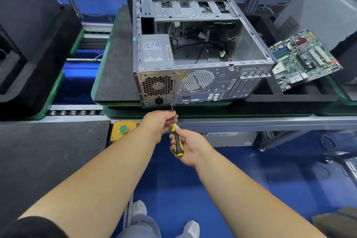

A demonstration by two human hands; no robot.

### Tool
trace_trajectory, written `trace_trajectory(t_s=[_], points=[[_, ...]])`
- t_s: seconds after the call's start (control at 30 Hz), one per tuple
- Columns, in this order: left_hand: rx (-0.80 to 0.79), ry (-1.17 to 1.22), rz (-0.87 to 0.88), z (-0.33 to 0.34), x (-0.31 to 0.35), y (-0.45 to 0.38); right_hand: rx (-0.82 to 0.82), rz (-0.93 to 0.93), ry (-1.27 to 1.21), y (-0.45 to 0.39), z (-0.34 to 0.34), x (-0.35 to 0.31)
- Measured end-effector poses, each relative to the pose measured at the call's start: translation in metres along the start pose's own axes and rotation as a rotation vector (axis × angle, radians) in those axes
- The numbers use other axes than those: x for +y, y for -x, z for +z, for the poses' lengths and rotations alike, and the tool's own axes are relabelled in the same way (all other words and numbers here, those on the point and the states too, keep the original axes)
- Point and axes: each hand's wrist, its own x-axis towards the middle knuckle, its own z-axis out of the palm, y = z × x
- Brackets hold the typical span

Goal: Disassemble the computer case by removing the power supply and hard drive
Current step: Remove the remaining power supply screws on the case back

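Your right hand [190, 146] grasping the screwdriver [177, 141] handle, your left hand [161, 122] pinching its shaft, tip at the power supply [157, 88] lower corner, computer case [249, 44] open.

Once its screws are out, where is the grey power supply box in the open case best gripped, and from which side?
Probably from above, through the open top of the silver computer case. The grey power supply box lies in the near-left corner, label face up; its right side, by the cables, is exposed, while the left and rear sit against the walls. Grip across the top edges, fingers down the exposed side.
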Motion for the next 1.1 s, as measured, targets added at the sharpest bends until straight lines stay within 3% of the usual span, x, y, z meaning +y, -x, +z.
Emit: trace_trajectory(t_s=[0.27,0.77,1.1], points=[[-0.175,0.560,-0.072,-0.007,0.005,-0.001,-0.081,-0.001,0.026,0.002,-0.003,-0.004],[-0.219,0.644,-0.054,-0.010,0.000,-0.004,0.076,-0.044,0.073,-0.001,-0.001,0.002],[-0.219,0.652,-0.063,-0.011,0.000,-0.003,-0.077,0.016,0.050,0.002,-0.001,-0.002]])
